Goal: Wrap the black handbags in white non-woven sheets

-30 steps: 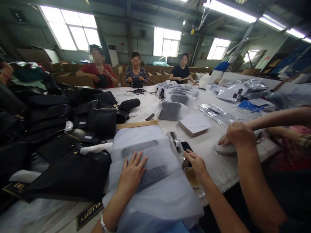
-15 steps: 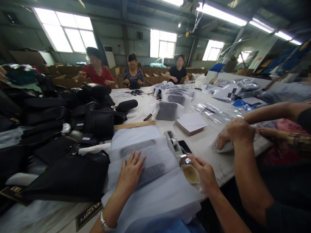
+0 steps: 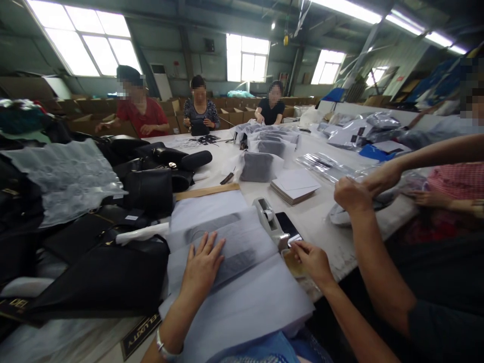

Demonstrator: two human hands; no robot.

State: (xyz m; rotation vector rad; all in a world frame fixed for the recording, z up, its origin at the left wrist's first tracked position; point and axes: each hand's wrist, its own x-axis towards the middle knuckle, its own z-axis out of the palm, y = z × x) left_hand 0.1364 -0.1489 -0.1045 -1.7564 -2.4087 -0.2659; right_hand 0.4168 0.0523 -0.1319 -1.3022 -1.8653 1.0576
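My left hand (image 3: 202,264) lies flat, fingers spread, on white tissue paper (image 3: 245,315). Under the thin paper shows a dark flat shape (image 3: 234,262), likely a bag. My right hand (image 3: 313,262) pinches a small shiny strip of clear tape (image 3: 294,240) between thumb and fingertips. Just beyond it stands a grey tape dispenser (image 3: 267,222), with a dark phone (image 3: 286,222) beside it. Below those fingertips sits a small dish with a yellowish sponge (image 3: 293,264), partly hidden by the hand.
Black handbags (image 3: 102,277) crowd the left, with a clear bubble-wrap sheet (image 3: 68,174) over some. Wrapped bags (image 3: 259,166) and a stack of white cards (image 3: 295,185) lie ahead. At right, a co-worker's hands (image 3: 355,194) handle a plastic bag. Several people sit around the table.
The bubble-wrap sheet has appeared over the bags at left. My right hand keeps its pinch and has shifted slightly; my left hand stays on the paper. The co-worker's hands at right have moved.
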